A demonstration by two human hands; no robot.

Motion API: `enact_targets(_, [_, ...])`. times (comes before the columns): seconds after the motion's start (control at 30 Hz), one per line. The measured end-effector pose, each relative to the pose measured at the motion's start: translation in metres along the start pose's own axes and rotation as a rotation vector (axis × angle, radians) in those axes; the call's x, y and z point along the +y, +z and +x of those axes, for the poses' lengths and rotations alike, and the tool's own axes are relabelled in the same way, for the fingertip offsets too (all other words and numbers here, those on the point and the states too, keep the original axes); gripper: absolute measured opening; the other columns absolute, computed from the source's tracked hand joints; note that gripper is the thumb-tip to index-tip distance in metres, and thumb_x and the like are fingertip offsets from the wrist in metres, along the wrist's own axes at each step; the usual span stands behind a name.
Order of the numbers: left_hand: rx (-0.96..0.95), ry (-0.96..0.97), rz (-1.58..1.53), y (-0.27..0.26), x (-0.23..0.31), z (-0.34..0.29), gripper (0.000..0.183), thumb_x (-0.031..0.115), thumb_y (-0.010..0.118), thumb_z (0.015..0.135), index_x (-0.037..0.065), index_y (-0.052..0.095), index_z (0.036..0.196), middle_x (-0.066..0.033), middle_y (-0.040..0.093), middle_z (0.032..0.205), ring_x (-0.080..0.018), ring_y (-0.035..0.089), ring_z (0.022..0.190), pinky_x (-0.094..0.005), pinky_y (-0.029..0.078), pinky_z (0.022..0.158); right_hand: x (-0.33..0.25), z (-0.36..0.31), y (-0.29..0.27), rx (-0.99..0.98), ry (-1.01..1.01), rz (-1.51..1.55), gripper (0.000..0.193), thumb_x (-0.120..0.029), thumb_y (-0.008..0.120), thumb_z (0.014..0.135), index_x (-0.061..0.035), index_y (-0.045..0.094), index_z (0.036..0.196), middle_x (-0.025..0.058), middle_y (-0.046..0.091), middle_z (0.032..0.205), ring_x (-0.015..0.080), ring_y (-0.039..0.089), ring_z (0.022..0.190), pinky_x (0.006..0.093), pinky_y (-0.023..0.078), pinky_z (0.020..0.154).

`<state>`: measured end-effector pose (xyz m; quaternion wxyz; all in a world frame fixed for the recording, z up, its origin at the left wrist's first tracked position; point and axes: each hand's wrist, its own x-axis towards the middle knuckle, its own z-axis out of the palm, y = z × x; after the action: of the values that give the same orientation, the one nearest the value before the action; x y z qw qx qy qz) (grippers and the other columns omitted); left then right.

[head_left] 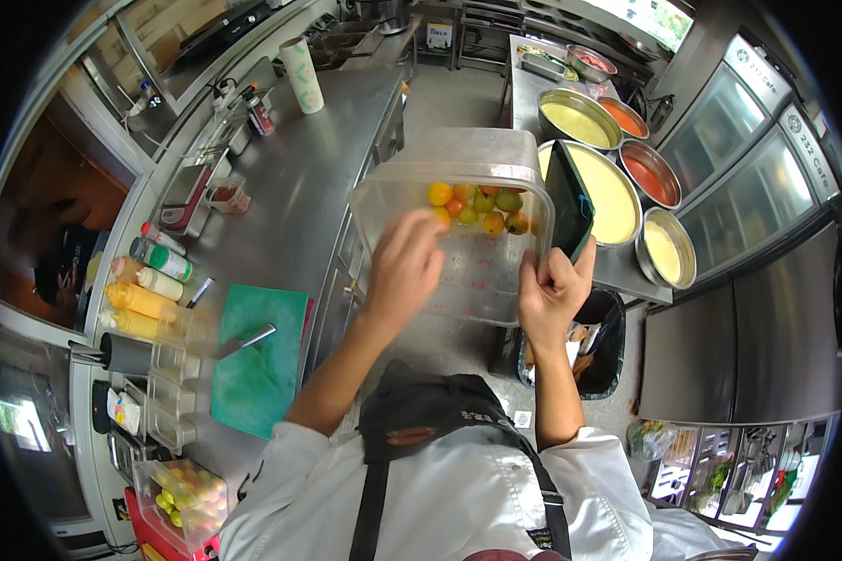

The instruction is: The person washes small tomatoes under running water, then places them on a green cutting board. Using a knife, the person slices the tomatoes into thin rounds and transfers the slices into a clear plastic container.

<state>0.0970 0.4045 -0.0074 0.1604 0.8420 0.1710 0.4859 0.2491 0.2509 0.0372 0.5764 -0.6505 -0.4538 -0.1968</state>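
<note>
A large clear plastic container [458,271] is held up in front of me, tilted on its side. Several small round tomatoes [482,210], yellow, orange and green, lie gathered toward its far end. My right hand [557,290] grips the container at its right edge, thumb against the wall. A thin dark panel [571,192], possibly a lid, stands at the same edge against the right fingers. My left hand [407,262] is at the container's left part with fingers curled, close to the tomatoes. Its fingertips are partly hidden and slightly blurred.
On the left steel counter [327,140] lie a green cutting board [262,374] with a knife [245,341], sauce bottles [145,299] and a tub of round fruit [180,500]. Bowls of yellow liquid [608,201] fill the right table. A black bin [613,346] stands below.
</note>
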Motion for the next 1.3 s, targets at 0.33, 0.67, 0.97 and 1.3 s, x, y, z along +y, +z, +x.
enact_targets(0.33, [-0.707, -0.226, 0.630, 0.106, -0.052, 0.036, 0.033, 0.012, 0.076, 0.089, -0.002, 0.070, 0.118, -0.0207, 0.072, 0.118, -0.0351, 0.069, 0.119, -0.0454, 0.057, 0.097, -0.005, -0.036, 0.010, -0.020, 0.058, -0.021, 0.032, 0.014, 0.068, 0.070, -0.0010, 0.040, 0.068, 0.0164, 0.039, 0.090, 0.0319, 0.044, 0.071, 0.0396, 0.036, 0.060])
enact_targets(0.67, [-0.948, -0.269, 0.351, 0.119, -0.069, -0.007, 0.044, 0.030, 0.083, 0.090, 0.000, 0.071, 0.120, -0.0220, 0.076, 0.114, -0.0437, 0.067, 0.118, -0.0483, 0.058, 0.097, -0.005, -0.066, 0.006, -0.070, 0.146, -0.086, 0.035, 0.014, 0.069, 0.073, -0.0009, 0.037, 0.067, 0.0167, 0.039, 0.091, 0.0317, 0.045, 0.076, 0.0408, 0.036, 0.063])
enact_targets(0.97, [-0.796, -0.410, 0.097, 0.100, -0.064, -0.014, 0.038, 0.029, 0.081, 0.088, 0.001, 0.076, 0.113, -0.0226, 0.077, 0.113, -0.0395, 0.072, 0.115, -0.0493, 0.057, 0.101, -0.003, -0.078, -0.002, -0.124, 0.212, -0.127, 0.036, 0.013, 0.069, 0.073, -0.0012, 0.036, 0.067, 0.0154, 0.039, 0.091, 0.0303, 0.044, 0.076, 0.0404, 0.036, 0.064])
enact_targets(1.3, [-0.420, -0.422, -0.068, 0.127, -0.021, -0.009, 0.036, 0.034, 0.083, 0.086, 0.004, 0.078, 0.107, -0.0208, 0.077, 0.107, -0.0407, 0.073, 0.103, -0.0502, 0.054, 0.091, -0.009, -0.087, 0.008, -0.178, 0.250, -0.108, 0.036, 0.012, 0.069, 0.072, -0.0011, 0.036, 0.067, 0.0145, 0.035, 0.088, 0.0296, 0.042, 0.077, 0.0406, 0.033, 0.064])
